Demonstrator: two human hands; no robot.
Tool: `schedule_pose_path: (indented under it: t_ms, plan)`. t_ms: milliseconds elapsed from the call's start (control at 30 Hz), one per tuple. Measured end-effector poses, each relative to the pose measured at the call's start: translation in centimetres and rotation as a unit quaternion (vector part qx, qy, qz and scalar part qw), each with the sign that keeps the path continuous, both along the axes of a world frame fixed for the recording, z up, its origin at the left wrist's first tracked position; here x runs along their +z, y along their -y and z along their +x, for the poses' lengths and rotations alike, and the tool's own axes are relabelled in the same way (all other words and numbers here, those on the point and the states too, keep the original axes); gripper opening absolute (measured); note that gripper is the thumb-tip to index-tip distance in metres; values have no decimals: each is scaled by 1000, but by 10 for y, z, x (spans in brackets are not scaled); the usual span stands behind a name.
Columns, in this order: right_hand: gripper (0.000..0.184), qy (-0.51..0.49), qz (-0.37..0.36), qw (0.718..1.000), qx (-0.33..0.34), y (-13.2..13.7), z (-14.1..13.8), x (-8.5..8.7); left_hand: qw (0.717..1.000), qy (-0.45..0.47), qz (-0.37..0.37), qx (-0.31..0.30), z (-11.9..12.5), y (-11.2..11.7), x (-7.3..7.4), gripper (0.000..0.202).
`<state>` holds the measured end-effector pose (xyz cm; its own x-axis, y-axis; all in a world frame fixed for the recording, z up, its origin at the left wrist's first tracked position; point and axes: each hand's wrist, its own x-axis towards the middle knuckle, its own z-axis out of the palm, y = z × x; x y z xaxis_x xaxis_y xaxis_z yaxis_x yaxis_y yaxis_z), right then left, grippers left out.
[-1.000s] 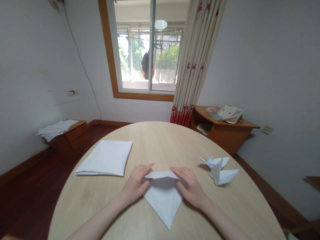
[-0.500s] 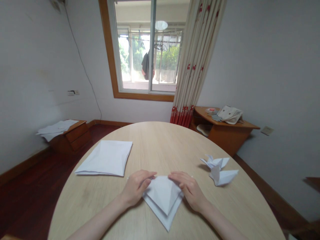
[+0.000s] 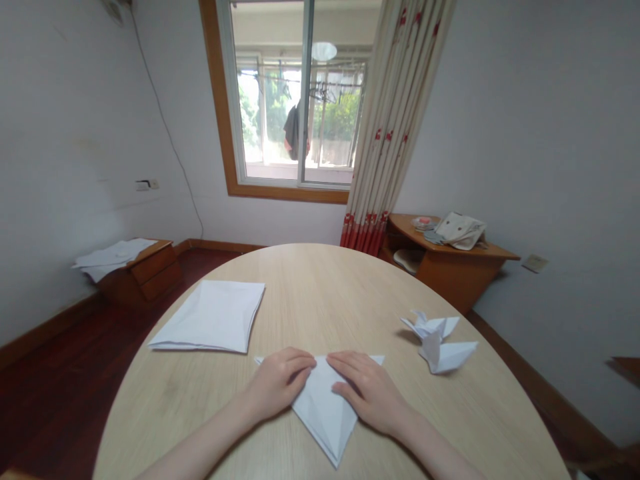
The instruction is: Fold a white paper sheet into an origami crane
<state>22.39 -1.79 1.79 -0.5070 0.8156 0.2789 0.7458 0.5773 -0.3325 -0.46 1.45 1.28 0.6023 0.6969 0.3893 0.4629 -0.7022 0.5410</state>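
Observation:
A white paper sheet (image 3: 325, 417), folded into a downward-pointing triangle, lies on the round wooden table (image 3: 320, 293) in front of me. My left hand (image 3: 280, 383) rests on its left upper part, fingers curled and pressing the paper down. My right hand (image 3: 365, 390) lies flat on its right upper part, fingers stretched toward the middle. The paper's two upper corners stick out beside my hands.
A stack of white sheets (image 3: 213, 317) lies on the table to the left. Two folded paper figures (image 3: 440, 340) sit at the right. A low cabinet with papers (image 3: 135, 267) stands at left, a corner shelf with a bag (image 3: 450, 250) at right.
The top flap that I held raised has been folded down toward me and pressed flat. Both hands moved nearer to me and now lie on the paper.

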Motion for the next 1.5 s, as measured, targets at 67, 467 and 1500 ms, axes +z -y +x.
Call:
schedule_pose_path:
  t_ms: [67,467,1500]
  plan:
    - [38,10,5,1000,-3,0,-1,0,999,-26,19,0,1,1,-2,28]
    - [44,59,-4,998,-18,-1,-6,-20,988,-146,48,19,9,8,-6,37]
    - [60,123,-113,975,-149,-9,0,-10,966,-240,22,92,0,0,-21,51]
